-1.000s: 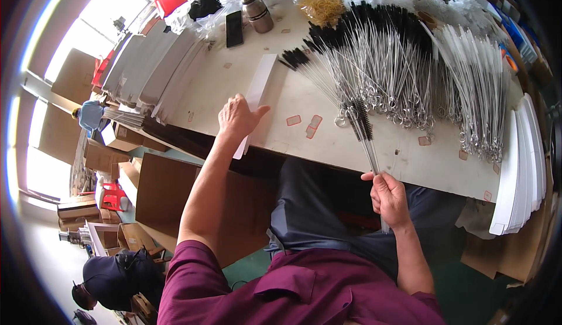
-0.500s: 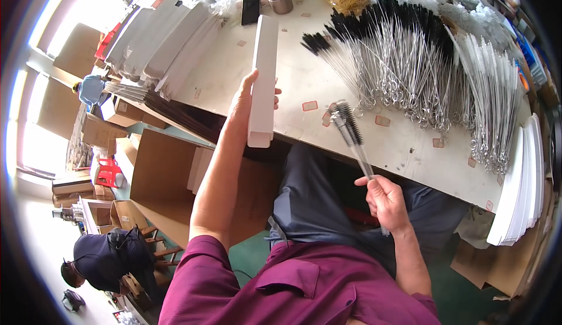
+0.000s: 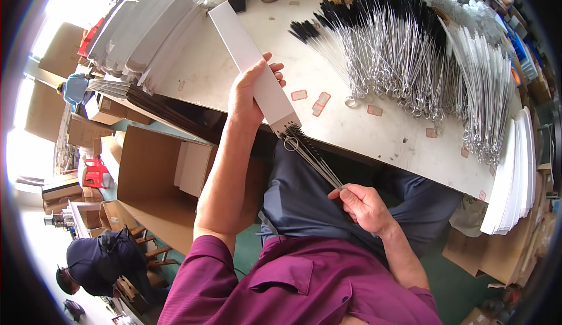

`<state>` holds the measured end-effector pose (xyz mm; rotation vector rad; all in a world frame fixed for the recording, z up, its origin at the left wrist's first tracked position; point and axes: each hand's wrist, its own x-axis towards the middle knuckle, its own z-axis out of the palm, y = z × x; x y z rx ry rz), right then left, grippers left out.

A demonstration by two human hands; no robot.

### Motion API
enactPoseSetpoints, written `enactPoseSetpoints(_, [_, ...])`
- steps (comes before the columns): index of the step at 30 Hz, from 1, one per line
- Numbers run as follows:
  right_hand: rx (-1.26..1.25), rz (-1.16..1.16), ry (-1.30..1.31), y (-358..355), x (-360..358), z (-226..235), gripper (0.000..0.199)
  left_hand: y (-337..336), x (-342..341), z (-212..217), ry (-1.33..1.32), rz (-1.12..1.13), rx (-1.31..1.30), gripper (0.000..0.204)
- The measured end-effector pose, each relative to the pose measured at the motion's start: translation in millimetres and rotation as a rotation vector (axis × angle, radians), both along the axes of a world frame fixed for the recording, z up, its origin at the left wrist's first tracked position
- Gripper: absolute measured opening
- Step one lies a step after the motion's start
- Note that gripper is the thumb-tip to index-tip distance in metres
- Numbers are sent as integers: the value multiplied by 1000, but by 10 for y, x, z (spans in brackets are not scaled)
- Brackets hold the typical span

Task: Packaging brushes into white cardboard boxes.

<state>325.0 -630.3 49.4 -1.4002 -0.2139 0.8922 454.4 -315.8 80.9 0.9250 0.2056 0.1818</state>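
Note:
My left hand (image 3: 249, 93) grips a long narrow white box (image 3: 252, 67), lifted off the table with its open end toward me. A small bundle of thin wire brushes (image 3: 313, 158) has its ring and bristle ends at the box's open mouth; my right hand (image 3: 363, 205) pinches the bundle's other end over my lap.
The white table (image 3: 351, 126) holds a wide fan of black-tipped wire brushes (image 3: 398, 50), more brushes (image 3: 486, 96) on the right and small pink labels (image 3: 319, 102). Flat white boxes (image 3: 140, 38) are stacked at left and at right (image 3: 515, 178). An open cardboard box (image 3: 158, 178) sits below; another person (image 3: 99, 260) is at lower left.
My left hand picked the white box off the table and turned it toward me. My right hand brought the brush bundle down from the table to the box's open end.

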Motion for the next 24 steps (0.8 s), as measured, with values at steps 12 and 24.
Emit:
enactPoseSetpoints(12, [0,4,196,39,78,-18,37,-253,-237,-48,-14,23,8,44])
enactPoseSetpoints(24, [43,-65,21,429,591,187,33,-1154,-676,-299,91,-20,-55,50])
